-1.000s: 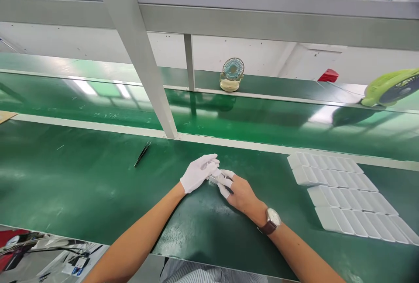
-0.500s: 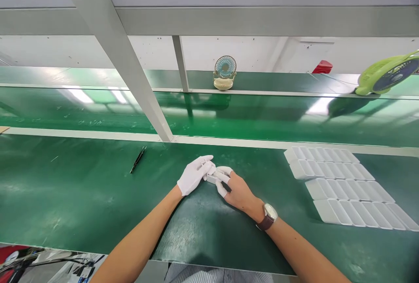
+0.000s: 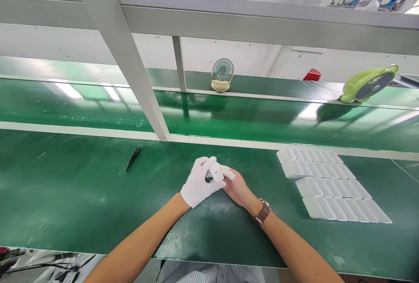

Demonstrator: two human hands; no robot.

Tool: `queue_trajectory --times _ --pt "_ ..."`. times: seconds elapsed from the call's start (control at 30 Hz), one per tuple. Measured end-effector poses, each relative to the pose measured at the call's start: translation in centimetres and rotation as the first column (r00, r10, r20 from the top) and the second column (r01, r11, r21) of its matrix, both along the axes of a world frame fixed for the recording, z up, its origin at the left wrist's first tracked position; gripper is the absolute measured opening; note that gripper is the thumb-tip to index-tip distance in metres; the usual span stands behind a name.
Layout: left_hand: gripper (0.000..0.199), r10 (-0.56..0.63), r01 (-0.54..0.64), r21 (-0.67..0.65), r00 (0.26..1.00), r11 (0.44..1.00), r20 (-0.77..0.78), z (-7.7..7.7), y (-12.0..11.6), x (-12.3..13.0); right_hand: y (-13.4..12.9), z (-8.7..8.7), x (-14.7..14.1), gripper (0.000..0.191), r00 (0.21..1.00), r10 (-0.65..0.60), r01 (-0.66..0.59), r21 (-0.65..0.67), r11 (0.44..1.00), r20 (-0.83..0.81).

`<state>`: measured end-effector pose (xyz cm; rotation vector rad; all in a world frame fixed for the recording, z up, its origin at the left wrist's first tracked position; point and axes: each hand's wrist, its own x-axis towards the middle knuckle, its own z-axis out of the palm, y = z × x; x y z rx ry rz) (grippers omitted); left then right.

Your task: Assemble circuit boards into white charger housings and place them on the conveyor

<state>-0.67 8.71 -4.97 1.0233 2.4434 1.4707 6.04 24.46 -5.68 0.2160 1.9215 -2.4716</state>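
- Fingers (image 3: 209,166) of left hand (image 3: 200,182), white-gloved, curled shut around small white case (image 3: 216,172), just below centre of frame; thumb and forefinger closed in a ring on case's left side.
- Right hand (image 3: 237,186) bare save for white cots on fingertips (image 3: 228,172); pressed against case from the right, fingers bent in on it, so both hands gripped the same piece.
- Case stood tilted, long axis running up and slightly left in the frame, lifted off green bench mat (image 3: 81,195); upper end poked clear above gloved fingers, lower end hidden between the hands.
- Neither hand nearer than the other: case touched by both, left wrapping it, right meeting it at the side.
- Brown-strapped watch (image 3: 262,211) on right wrist, lower right of the hands.
- Rows of white cases (image 3: 330,184) laid side by side at right of frame, well apart from hands, nearer to right hand.
- Black tweezers (image 3: 133,157) lay on mat left of centre, well apart, on left hand's side.
- Farther up: shiny green belt, then small teal desk fan (image 3: 223,74) at upper centre and lime green fan (image 3: 368,84) at upper right.
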Motion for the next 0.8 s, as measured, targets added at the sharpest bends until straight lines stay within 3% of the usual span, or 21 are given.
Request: queue_trajectory --times 0.27,0.43,0.5,0.6,0.7,0.8 --pt "0.078 -0.030 0.030 0.012 0.999 0.999 0.021 -0.2 -0.3 -0.3 -0.1 -0.3 0.0 0.039 0.999 0.028 -0.027 0.049 0.998 -0.018" --pt "0.075 -0.001 -0.001 0.029 0.997 1.000 0.076 0.1 -0.2 -0.7 0.9 -1.5 0.0 0.041 0.974 -0.102 0.146 0.222 0.964 -0.200" --pt "0.070 0.020 -0.021 0.008 0.990 1.000 0.136 -0.1 0.0 -0.9 1.4 -1.9 0.2 0.039 0.939 -0.096 0.225 0.376 0.899 -0.332" --pt "0.053 0.053 -0.046 -0.037 0.977 0.998 0.206 -0.6 0.1 -1.2 1.9 -2.0 0.6 0.037 0.893 0.035 0.276 0.609 0.744 -0.448" --pt "0.039 0.073 -0.060 -0.066 0.973 0.996 0.218 -0.8 -0.2 -1.5 2.3 -1.7 0.7 0.042 0.883 0.157 0.241 0.715 0.656 -0.441" --pt "0.043 0.093 -0.067 -0.110 0.961 0.992 0.259 -0.6 -0.6 -2.0 3.5 -1.5 0.6 0.043 0.872 0.169 0.301 0.776 0.553 -0.459"
